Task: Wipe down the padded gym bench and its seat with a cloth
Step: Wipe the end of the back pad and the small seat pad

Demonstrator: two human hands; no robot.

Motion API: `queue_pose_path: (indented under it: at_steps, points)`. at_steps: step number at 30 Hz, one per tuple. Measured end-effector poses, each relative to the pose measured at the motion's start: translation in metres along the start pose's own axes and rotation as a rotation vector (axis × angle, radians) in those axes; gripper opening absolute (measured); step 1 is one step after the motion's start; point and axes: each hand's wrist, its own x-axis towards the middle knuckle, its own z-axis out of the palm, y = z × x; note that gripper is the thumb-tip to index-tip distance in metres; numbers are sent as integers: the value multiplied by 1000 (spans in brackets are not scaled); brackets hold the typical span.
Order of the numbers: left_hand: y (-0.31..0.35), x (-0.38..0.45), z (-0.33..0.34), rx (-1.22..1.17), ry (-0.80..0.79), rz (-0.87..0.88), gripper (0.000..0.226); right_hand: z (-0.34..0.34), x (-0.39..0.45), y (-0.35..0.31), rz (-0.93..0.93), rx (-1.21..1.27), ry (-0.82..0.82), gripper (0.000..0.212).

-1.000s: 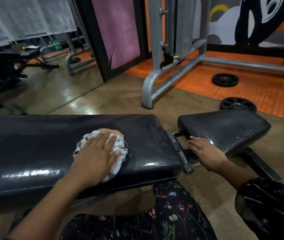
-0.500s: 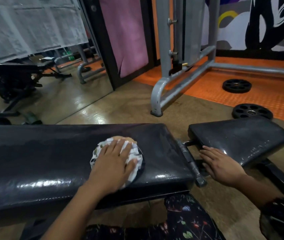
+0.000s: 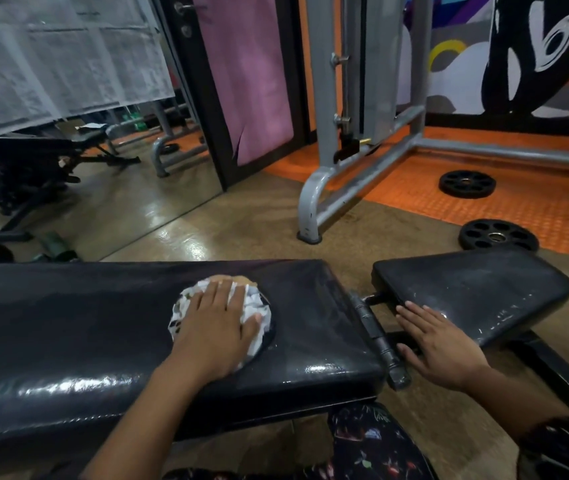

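Observation:
The long black padded bench (image 3: 78,327) runs across the lower left, glossy along its near edge. A bunched white patterned cloth (image 3: 258,308) lies on the pad near its right end, and my left hand (image 3: 217,327) presses flat on top of it, fingers spread. The smaller black seat pad (image 3: 483,289) sits to the right, tilted, past a metal hinge bar (image 3: 376,336). My right hand (image 3: 442,344) rests flat with fingers apart on the frame at the seat's near left edge, holding nothing.
A grey machine frame (image 3: 324,188) stands on the floor behind the bench. Two black weight plates (image 3: 497,235) (image 3: 466,181) lie at the right, one on the orange mat. A mirror (image 3: 78,140) fills the left wall. My patterned-trouser knee (image 3: 373,445) is below the bench.
The view has tilted up and shifted, so bench and hands sit lower and further right. My left hand with the cloth has slid slightly right along the pad; the right hand stays by the seat.

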Motion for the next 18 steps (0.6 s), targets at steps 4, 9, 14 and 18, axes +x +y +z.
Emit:
queue_pose_path:
  at_steps: [4,9,14,18]
  points:
    - [-8,2,-1,-27,-32,75,90,3,-3,7,1,13,49,66]
    - [-35,68,-2,5,-86,-38,64,4,0,11,1,21,51,63]
    - [6,43,-2,5,-72,92,80,2,4,15,-6,16,59,66]
    - [0,-4,-12,-52,-123,275,93,5,3,9,-12,27,68,65]
